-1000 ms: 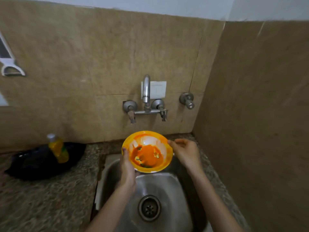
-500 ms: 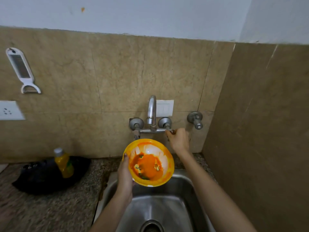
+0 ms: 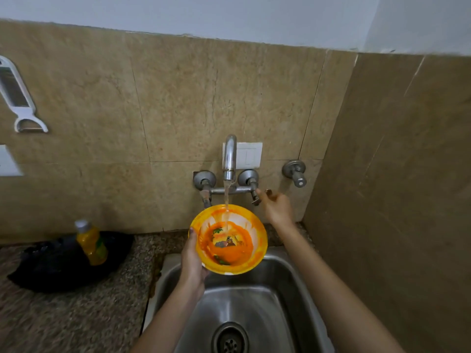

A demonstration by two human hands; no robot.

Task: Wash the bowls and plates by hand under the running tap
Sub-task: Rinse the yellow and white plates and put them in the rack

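Orange bowl [image 3: 229, 240]: left hand [image 3: 191, 261] grasps rim (under stream [image 3: 226, 207]).
Right hand [image 3: 276, 207]: at tap handle [image 3: 254, 197], grip unclear.
Risk: stronger flow splashes sauce [image 3: 229, 252].

We find the light moderate, warm and even, with no hard shadows. A soft sheen lies in the sink [image 3: 254, 301] basin, and a narrow highlight runs down the tap [image 3: 230, 154] spout. The top tile line of the wall [image 3: 178, 98] bows and the side wall leans, both from the wide lens. The peeler [image 3: 19, 98] at the left edge and the desk [image 3: 63, 322] grain are smeared. The centre is sharper.
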